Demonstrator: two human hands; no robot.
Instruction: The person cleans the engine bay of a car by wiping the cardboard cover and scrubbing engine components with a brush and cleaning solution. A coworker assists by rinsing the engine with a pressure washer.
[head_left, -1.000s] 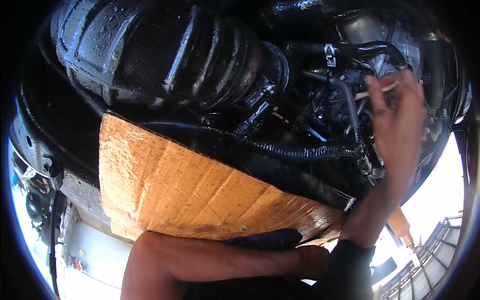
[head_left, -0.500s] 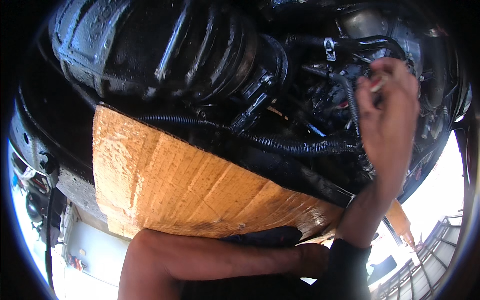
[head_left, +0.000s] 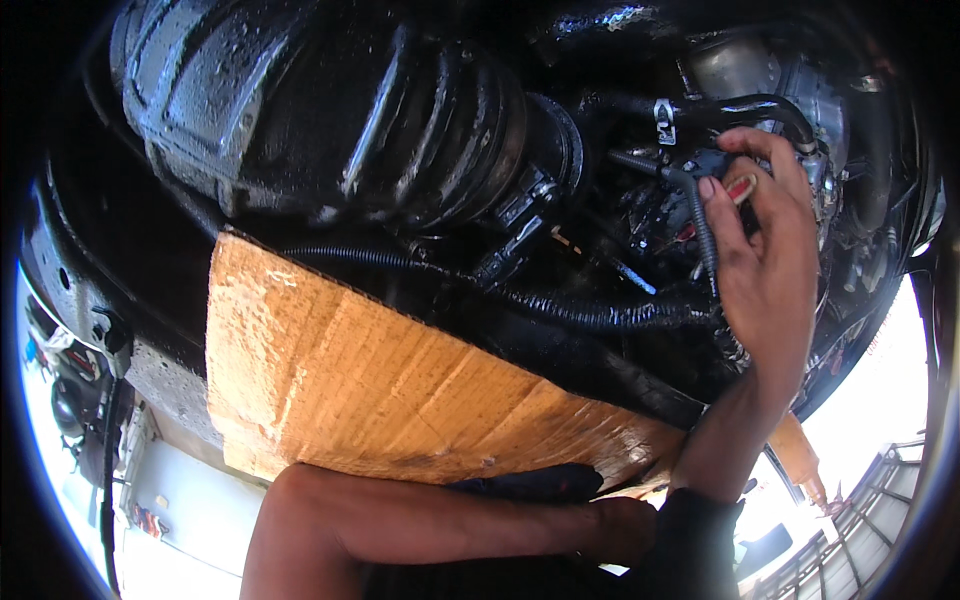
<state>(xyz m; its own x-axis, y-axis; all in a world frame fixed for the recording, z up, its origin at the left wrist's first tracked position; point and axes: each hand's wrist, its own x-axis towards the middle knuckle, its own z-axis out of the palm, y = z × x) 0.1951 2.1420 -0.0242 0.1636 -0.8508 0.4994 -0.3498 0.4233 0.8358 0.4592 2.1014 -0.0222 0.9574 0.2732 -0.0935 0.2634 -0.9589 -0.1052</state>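
In the engine bay at the right, my right hand has its thumb and fingers closed around a small red and cream piece whose kind I cannot make out. Just left of the hand runs a thin ribbed conduit. A thick black hose with a pale mark curves above the fingers. My left forearm lies across the lower part of the view. At its end, my left hand is in shadow by my right sleeve, its fingers hidden.
A wet brown cardboard sheet covers the near edge of the bay. Large ribbed black housing fills the upper left, joined to a clamped collar. Ribbed conduit crosses the middle. A metal grille stands at the lower right.
The engine parts and cardboard sit slightly lower in the view. My right hand, blurred before, is now steadier, its fingers reaching further left, with the red and cream piece still held.
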